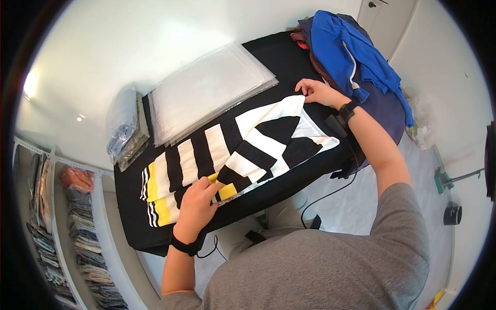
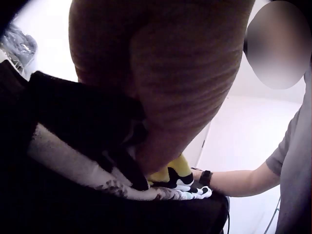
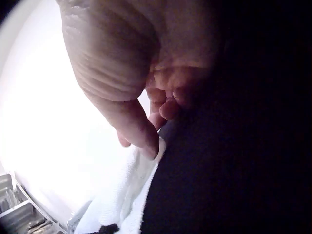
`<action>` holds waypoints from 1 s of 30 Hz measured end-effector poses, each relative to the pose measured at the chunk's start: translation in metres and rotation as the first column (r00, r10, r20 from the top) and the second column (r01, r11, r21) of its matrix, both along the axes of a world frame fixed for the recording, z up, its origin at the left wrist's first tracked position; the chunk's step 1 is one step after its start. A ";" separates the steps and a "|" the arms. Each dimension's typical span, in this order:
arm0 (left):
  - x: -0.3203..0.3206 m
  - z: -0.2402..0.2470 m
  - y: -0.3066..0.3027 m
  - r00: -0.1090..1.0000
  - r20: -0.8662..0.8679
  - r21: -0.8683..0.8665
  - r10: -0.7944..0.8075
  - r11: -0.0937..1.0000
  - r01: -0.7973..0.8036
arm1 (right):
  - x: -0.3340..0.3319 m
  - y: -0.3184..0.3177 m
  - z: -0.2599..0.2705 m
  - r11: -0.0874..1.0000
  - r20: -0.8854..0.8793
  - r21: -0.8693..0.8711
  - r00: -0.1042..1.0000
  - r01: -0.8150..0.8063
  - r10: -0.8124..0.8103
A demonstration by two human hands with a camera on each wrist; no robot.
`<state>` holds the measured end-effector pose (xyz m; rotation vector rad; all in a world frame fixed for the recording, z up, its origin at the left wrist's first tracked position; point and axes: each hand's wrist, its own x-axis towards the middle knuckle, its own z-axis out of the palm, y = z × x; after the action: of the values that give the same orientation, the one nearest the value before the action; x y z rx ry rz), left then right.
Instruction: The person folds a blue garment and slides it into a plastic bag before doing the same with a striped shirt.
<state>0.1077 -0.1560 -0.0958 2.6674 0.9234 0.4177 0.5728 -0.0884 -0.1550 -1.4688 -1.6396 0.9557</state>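
A black-and-white striped knit sweater (image 1: 214, 144) with yellow bands lies partly folded on the black-covered table, one sleeve laid diagonally across its body. My left hand (image 1: 197, 200) grips the knit beside the yellow cuff at the near edge. In the left wrist view, that hand (image 2: 170, 73) covers most of the fabric under it, and its fingertips are hidden. At the far right corner of the sweater, my right hand (image 1: 321, 94) pinches the white edge. The right wrist view shows the thumb (image 3: 139, 131) pressed on the white knit (image 3: 126, 195).
A stack of clear plastic bags (image 1: 212, 90) lies along the wall side of the table (image 1: 139, 235). Bagged clothes (image 1: 125, 124) stand left of it. A blue garment (image 1: 351, 57) tops a clothes pile at the right end. Shelves of folded clothes (image 1: 90, 232) stand at left.
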 end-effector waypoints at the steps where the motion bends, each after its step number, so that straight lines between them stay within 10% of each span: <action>1: -0.002 -0.002 0.000 1.000 0.000 0.001 0.000 1.000 0.000 | -0.001 -0.003 0.003 1.000 -0.043 -0.007 0.999 -0.017 0.017; 7: -0.014 -0.002 0.004 0.995 0.027 -0.004 -0.099 0.995 0.099 | -0.007 -0.014 0.010 0.992 0.193 0.029 0.974 -0.126 0.119; 16: -0.064 0.028 0.046 0.830 0.348 -0.439 0.437 0.858 -0.268 | -0.005 0.004 0.014 0.985 0.382 -0.153 0.914 -0.082 0.136; 17: -0.046 0.057 0.044 0.707 0.201 -0.845 0.678 0.485 -0.225 | -0.007 0.005 0.016 0.984 0.381 -0.153 0.914 -0.085 0.138; 19: -0.084 0.001 0.101 0.823 0.032 -0.478 0.567 0.732 -0.486 | -0.011 0.007 0.021 0.976 0.379 -0.214 0.917 -0.046 0.127; 23: -0.082 -0.010 0.098 0.869 -0.076 -0.356 0.489 0.801 -0.482 | -0.017 0.005 0.026 0.974 0.398 -0.225 0.913 0.007 0.086; 30: -0.085 -0.009 0.109 0.801 0.339 -0.342 0.493 0.858 -0.384 | -0.011 0.012 0.019 0.980 0.386 -0.191 0.915 -0.049 0.121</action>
<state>0.0229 -0.0475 -0.1046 1.9911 1.3484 0.8665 0.5621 -0.0768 -0.1362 -1.8181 -1.9606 0.9125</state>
